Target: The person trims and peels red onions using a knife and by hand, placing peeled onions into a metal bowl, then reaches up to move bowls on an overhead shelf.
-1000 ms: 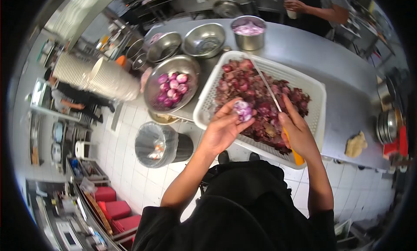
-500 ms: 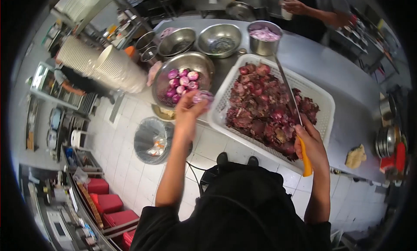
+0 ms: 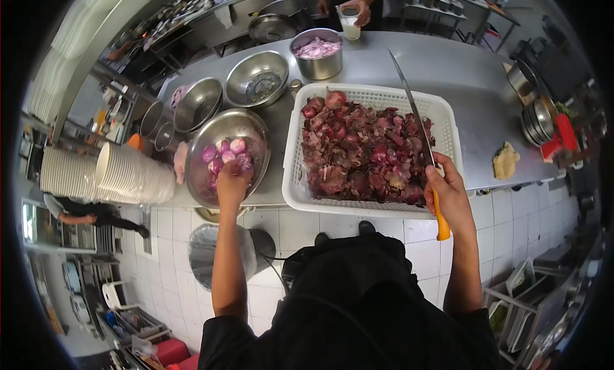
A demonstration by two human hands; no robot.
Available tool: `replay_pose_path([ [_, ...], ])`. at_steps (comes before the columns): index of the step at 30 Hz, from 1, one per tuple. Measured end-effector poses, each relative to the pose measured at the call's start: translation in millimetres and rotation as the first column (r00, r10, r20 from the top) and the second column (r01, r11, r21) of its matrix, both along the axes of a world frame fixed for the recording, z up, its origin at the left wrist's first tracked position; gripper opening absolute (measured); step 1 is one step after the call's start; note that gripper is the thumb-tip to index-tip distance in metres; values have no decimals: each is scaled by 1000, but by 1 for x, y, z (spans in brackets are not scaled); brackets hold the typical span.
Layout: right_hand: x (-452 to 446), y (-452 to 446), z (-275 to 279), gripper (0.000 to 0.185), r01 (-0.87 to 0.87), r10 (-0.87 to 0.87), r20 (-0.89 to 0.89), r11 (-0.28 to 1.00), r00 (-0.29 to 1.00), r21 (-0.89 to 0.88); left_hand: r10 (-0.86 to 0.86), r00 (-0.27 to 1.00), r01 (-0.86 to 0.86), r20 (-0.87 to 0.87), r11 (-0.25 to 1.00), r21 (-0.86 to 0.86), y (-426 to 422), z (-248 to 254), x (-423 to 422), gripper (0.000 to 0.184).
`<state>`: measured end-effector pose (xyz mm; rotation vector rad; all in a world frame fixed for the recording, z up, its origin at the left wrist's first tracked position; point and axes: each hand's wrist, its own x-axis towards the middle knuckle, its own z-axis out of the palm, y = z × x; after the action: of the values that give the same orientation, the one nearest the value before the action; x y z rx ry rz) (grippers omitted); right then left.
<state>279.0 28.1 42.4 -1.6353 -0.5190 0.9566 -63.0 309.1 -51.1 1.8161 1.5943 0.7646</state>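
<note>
My left hand (image 3: 231,183) reaches into a steel bowl (image 3: 257,136) at the left, its fingers curled round a peeled red onion that they partly hide. Several shiny purple-white peeled onions (image 3: 224,146) lie in that bowl. Closed round a yellow handle, my right hand (image 3: 450,189) holds a long knife (image 3: 414,108), the blade pointing up and away over the right side of a white plastic crate (image 3: 377,206). Unpeeled red onions and loose dry skins (image 3: 358,146) fill the crate.
Two more steel bowls (image 3: 257,79) (image 3: 198,105) and a pot (image 3: 320,68) of cut onion stand behind. Stacked white tubs (image 3: 131,175) are at the left. A lined bin (image 3: 214,258) sits below the counter. A yellowish cloth (image 3: 505,160) lies right. Across the counter, a person's hand (image 3: 362,13) holds a cup.
My left hand has moved left and down into the bowl with the peeled onion. My right hand keeps the knife over the crate. The view has turned toward the right.
</note>
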Motion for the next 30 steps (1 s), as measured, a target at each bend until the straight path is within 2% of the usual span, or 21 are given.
replay_pose_path([
  [1, -4, -2, 1, 43, 17, -17, -1, 1000, 1000, 3, -13, 998, 14, -66, 1000, 16, -2, 8, 4, 45],
  [2, -7, -5, 1, 43, 35, -35, -3, 999, 999, 6, -4, 989, 21, -151, 994, 111, 4, 3, 4, 41],
  [5, -16, -15, 1, 43, 84, -83, -23, 996, 996, 42, -170, 985, 164, -10, 924, 345, 15, 13, 26, 36],
  [6, -20, -17, 0, 43, 89, -87, -36, 994, 996, 57, -239, 971, 226, -23, 879, 420, 8, 36, 45, 32],
  [8, -24, -19, -3, 44, 70, -67, -36, 994, 997, 81, -413, 908, 403, -75, 807, 431, -4, 69, 85, 33],
  [11, -27, -22, -4, 42, 49, -45, -37, 993, 998, 105, -611, 785, 593, -103, 692, 412, -7, 80, 144, 35],
  [17, -18, -31, -2, 40, -9, 23, -78, 984, 997, 180, -672, 581, 813, -460, 501, 296, 31, 66, 218, 38],
  [18, -13, -35, -3, 42, -19, 39, -105, 983, 994, 180, -662, 537, 835, -523, 506, 216, 34, 68, 224, 43],
  [22, 7, -46, -8, 45, -73, 100, -119, 974, 988, 212, -653, 481, 836, -585, 543, 81, 50, 67, 243, 50],
  [26, 35, -53, -16, 48, -165, 184, -104, 972, 977, 169, -616, 470, 817, -632, 575, 46, 49, 68, 250, 47],
  [29, 51, -56, -28, 49, -208, 220, -70, 967, 973, 149, -592, 522, 779, -614, 624, 60, 36, 72, 248, 45],
  [30, 54, -56, -30, 49, -209, 222, -76, 966, 972, 154, -578, 540, 786, -612, 606, 120, 34, 69, 247, 46],
])
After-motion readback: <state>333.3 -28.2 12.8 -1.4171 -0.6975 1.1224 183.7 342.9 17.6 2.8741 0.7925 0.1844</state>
